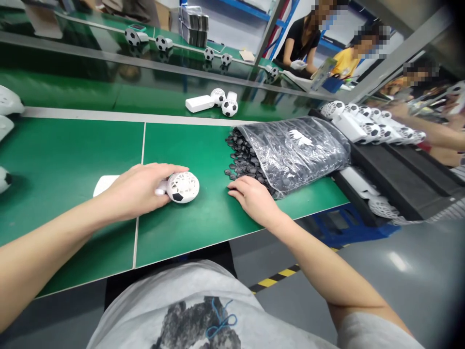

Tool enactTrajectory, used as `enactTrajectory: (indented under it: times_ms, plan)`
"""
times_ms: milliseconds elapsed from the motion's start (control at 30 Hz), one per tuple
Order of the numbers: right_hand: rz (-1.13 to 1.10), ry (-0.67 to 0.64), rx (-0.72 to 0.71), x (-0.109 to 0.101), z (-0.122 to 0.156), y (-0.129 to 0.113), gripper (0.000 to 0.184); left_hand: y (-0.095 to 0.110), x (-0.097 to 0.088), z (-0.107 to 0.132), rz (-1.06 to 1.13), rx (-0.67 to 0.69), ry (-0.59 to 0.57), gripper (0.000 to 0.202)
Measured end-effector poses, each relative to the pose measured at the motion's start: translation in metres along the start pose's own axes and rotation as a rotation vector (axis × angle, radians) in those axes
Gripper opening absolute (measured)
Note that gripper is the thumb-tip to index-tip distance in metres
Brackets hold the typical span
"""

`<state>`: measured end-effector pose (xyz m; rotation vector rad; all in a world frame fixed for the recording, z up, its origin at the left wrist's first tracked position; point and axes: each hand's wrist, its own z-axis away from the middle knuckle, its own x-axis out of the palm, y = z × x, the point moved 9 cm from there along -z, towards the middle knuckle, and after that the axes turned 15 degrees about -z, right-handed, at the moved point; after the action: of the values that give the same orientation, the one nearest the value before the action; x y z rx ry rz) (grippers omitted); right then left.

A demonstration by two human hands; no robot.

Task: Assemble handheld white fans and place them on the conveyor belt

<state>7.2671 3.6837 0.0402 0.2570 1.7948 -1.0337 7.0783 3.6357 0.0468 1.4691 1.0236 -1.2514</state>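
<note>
My left hand (140, 190) rests on the green table (72, 155) and is closed round the white handle of a small football-patterned fan (182, 186), whose round head lies flat. My right hand (253, 198) lies palm down at the edge of a heap of small black parts (242, 157) that spill from a clear plastic bag (296, 152). Its fingers are bent onto the nearest parts; what they hold, if anything, is hidden.
Two more football fans (225, 103) and a white block (199, 103) lie on the green conveyor behind. A black tray (366, 127) of finished fans stands at right. Other people work at the far right. White pieces (7, 104) sit at the left edge.
</note>
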Motion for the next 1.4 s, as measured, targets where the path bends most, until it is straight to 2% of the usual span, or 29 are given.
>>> enactTrajectory:
  times_ms: [133,267,433,533,633,700,767,833,900,1100,1200,1333,1400]
  plan:
    - [-0.111,-0.157,0.144,0.004,-0.016,0.011,0.005,0.004,-0.002,0.001,-0.026,0.090,0.000,0.055]
    - [-0.170,-0.213,0.163,0.001,-0.019,0.012,0.005,0.006,-0.005,0.005,-0.031,0.122,0.011,0.056]
    - [-0.135,-0.114,0.018,-0.006,-0.010,-0.012,0.005,0.004,-0.005,0.006,-0.056,0.125,0.011,0.056]
    - [-0.325,-0.080,-0.024,-0.002,-0.005,-0.032,0.005,0.004,-0.005,0.006,-0.078,0.138,0.003,0.056]
    - [-0.589,-0.162,0.001,0.016,-0.005,-0.048,0.002,0.006,-0.007,0.008,-0.085,0.148,-0.003,0.055]
    - [-0.654,-0.183,-0.052,0.023,-0.006,-0.061,0.004,0.007,-0.006,0.010,-0.078,0.137,-0.013,0.053]
    - [-0.635,-0.149,-0.141,0.024,-0.009,-0.073,0.005,0.008,-0.005,0.013,-0.066,0.111,-0.016,0.055]
    - [-0.633,-0.106,-0.185,0.025,-0.012,-0.078,0.006,0.009,-0.004,0.015,-0.045,0.076,0.002,0.066]
    - [-0.677,-0.079,-0.171,0.028,-0.015,-0.079,0.007,0.009,-0.005,0.016,-0.016,0.027,0.034,0.073]
    - [-0.704,-0.051,-0.147,0.031,-0.020,-0.081,0.004,0.011,-0.009,0.014,0.015,-0.046,0.058,0.065]
    - [-0.777,-0.076,-0.051,0.036,-0.026,-0.074,0.006,0.011,-0.010,0.014,0.040,-0.069,0.058,0.062]
    - [-1.055,-0.198,0.176,0.055,-0.031,-0.059,0.019,0.008,-0.010,0.013,0.089,-0.117,0.066,0.058]
    - [-1.144,-0.231,0.232,0.062,-0.033,-0.056,0.023,0.007,-0.009,0.012,0.101,-0.142,0.058,0.057]
